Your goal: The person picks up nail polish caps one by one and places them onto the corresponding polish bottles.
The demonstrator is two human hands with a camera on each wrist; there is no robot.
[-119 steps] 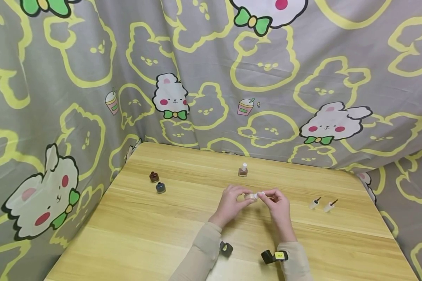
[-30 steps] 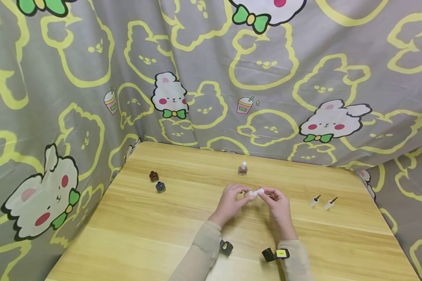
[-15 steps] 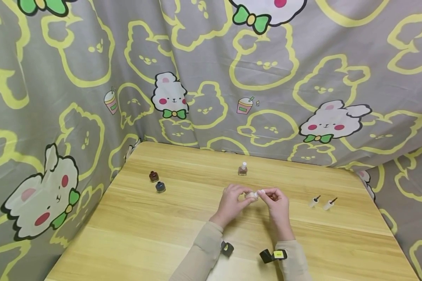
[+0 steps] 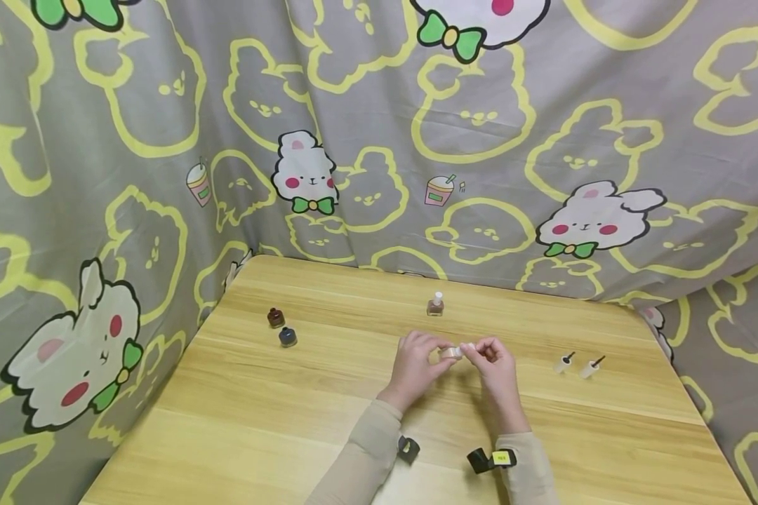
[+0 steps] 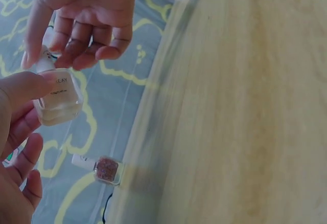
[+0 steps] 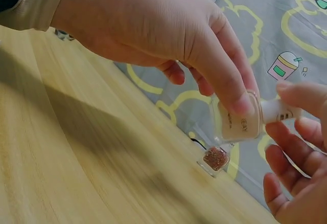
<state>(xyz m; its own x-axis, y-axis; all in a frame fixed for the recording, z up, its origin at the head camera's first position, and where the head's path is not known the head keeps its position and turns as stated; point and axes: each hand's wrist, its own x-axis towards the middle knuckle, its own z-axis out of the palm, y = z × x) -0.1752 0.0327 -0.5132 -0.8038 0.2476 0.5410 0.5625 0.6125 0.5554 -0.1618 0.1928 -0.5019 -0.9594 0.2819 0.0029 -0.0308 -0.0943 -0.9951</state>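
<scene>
Above the middle of the table, my left hand [image 4: 413, 365] grips a small clear nail polish bottle [image 4: 450, 353] with pale contents, thumb across its printed front. The bottle lies tilted sideways. At its neck, my right hand [image 4: 497, 372] pinches the white cap [image 6: 280, 111] between thumb and fingers. In the right wrist view the cap meets the bottle's neck; how tightly it sits, I cannot tell. Behind the hands stands a capped glitter nail polish bottle [image 4: 435, 306]. The right hand's other fingers are loosely curled in the left wrist view.
Two uncapped bottles, one dark red [image 4: 276, 318] and one dark blue [image 4: 288, 337], stand at the table's left. To the right, two white caps [image 4: 563, 364] stand with their dark brushes pointing up. A patterned curtain [image 4: 366, 105] hangs along the table's back edge.
My right fingers have shifted on the cap, and less of the white cap shows than one second ago. The bottle stays in my left hand at nearly the same place.
</scene>
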